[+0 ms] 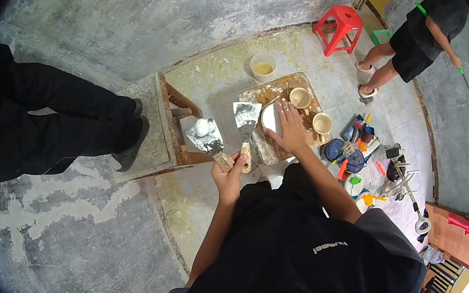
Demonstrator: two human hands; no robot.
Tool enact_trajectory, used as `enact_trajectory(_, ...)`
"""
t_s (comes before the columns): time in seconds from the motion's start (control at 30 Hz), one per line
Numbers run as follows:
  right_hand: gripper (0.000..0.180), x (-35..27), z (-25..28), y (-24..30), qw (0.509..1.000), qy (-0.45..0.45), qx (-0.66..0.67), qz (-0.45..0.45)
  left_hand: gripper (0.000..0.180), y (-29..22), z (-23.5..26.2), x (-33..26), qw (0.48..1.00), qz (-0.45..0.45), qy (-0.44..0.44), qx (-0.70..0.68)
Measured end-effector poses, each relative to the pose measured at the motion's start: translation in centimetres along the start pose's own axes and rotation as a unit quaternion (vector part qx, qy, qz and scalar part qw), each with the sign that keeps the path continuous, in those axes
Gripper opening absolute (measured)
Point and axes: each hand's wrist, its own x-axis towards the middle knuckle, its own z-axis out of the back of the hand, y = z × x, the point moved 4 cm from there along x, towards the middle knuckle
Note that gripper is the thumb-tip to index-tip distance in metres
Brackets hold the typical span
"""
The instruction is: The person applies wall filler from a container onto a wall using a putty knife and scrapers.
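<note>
My left hand [228, 177] is closed around the handle of a putty knife [215, 147]. A lump of white putty [202, 127] sits on its broad blade. A second putty knife [247, 115] with a smeared blade points away from me, its wooden handle right beside my left thumb; whether the same hand grips it too, I cannot tell. My right hand [290, 131] lies with fingers stretched out over a round white container [270, 120], covering its right side. Under these is a stained wooden board [270, 152]. Two beige cups [300, 98] [322, 124] stand on its right part.
A pale bucket [263, 67] with yellowish liquid stands beyond the board. To the left, a person in dark trousers [69, 131] stands on a wooden platform [146, 93]. Tools and bags [355, 161] clutter the right floor. Farther off are a red stool [341, 25] and another person [417, 36].
</note>
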Motion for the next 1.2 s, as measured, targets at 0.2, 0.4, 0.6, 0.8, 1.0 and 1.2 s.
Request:
enact_trajectory(0.2, 0.092, 0.2, -0.6, 0.7, 0.999, 0.036, -0.017, -0.008, 0.023, -0.5, -0.8, 0.1, 1.000, 0.015, 0.014, 0.017)
enact_trajectory(0.4, 0.083, 0.0, 1.3, 1.4, 0.998, 0.034, -0.024, -0.036, 0.024, -0.2, -2.2, 0.6, 0.998, 0.035, 0.040, 0.013)
enact_trajectory(0.6, 0.048, -6.3, 6.8, 4.4, 0.832, -0.002, 0.528, -0.172, 0.021, -0.5, -5.4, 0.4, 0.995, 0.021, 0.082, 0.047)
enact_trajectory(0.8, 0.027, -11.7, 11.3, 6.0, 0.686, -0.017, 0.714, -0.142, 0.023, -1.0, -11.0, -4.5, 0.973, 0.044, 0.211, 0.078)
enact_trajectory(1.0, 0.037, -24.7, 17.8, 0.9, 0.671, -0.240, 0.673, -0.196, 0.036, 0.8, -14.0, -13.0, 0.923, 0.076, 0.368, 0.086)
enact_trajectory(1.2, 0.041, -46.2, 25.7, -3.2, 0.837, -0.391, 0.262, -0.279, 0.042, 5.0, -18.4, -26.4, 0.835, 0.167, 0.507, 0.131)
